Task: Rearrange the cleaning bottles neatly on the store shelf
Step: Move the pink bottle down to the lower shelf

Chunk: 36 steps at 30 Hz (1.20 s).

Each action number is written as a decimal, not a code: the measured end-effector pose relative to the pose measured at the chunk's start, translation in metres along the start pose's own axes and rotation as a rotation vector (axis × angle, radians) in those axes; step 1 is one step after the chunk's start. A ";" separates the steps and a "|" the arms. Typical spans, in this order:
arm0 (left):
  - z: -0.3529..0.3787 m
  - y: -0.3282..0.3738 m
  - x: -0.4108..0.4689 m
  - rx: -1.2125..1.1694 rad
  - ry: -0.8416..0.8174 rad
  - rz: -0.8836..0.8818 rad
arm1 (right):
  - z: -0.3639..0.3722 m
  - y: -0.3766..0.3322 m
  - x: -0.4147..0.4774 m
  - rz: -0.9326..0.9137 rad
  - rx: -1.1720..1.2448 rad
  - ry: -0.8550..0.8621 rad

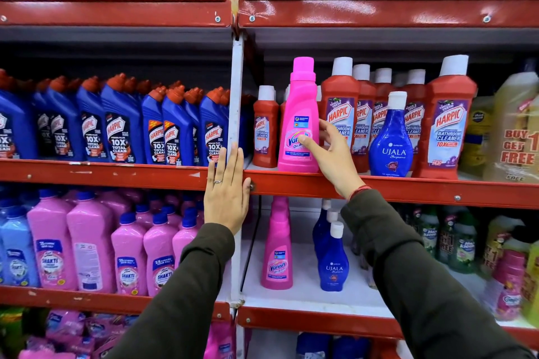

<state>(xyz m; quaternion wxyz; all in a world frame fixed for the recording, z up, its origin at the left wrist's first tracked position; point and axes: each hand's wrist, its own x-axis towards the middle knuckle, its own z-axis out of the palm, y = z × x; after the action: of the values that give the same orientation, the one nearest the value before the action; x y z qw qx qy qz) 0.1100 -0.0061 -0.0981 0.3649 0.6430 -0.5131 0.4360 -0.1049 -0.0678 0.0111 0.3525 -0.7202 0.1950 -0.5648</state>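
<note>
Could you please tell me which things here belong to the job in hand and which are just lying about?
In hand: pink Vanish bottle, gripped by the right hand; left hand flat against the shelf upright.
Lying about: red Harpic bottles, blue Ujala bottle, blue Harpic bottles.

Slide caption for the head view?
Right hand grips the pink Vanish bottle among red Harpic bottles on the middle shelf; left hand rests flat against the shelf upright.

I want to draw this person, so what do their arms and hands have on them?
Both arms wear long, dark olive-brown sleeves down to the wrists. The left hand has a thin silver ring on one finger. The right hand has a red thread band round its wrist. No gloves.
</note>
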 end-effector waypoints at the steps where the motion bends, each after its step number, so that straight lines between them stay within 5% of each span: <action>1: 0.000 0.000 -0.001 0.006 -0.002 -0.001 | -0.001 -0.003 0.000 -0.005 0.014 0.004; 23: -0.014 -0.002 -0.042 -0.177 0.014 -0.038 | 0.012 0.035 -0.114 0.035 0.085 -0.056; 36: 0.027 0.004 -0.188 -0.191 -0.246 -0.111 | 0.029 0.133 -0.186 0.189 -0.047 -0.180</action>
<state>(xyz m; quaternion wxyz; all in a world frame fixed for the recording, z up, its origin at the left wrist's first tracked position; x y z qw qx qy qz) 0.0940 0.0329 -0.2829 0.3824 0.6813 -0.5566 0.2825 -0.1145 -0.0228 -0.2146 0.4034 -0.7544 0.2426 -0.4575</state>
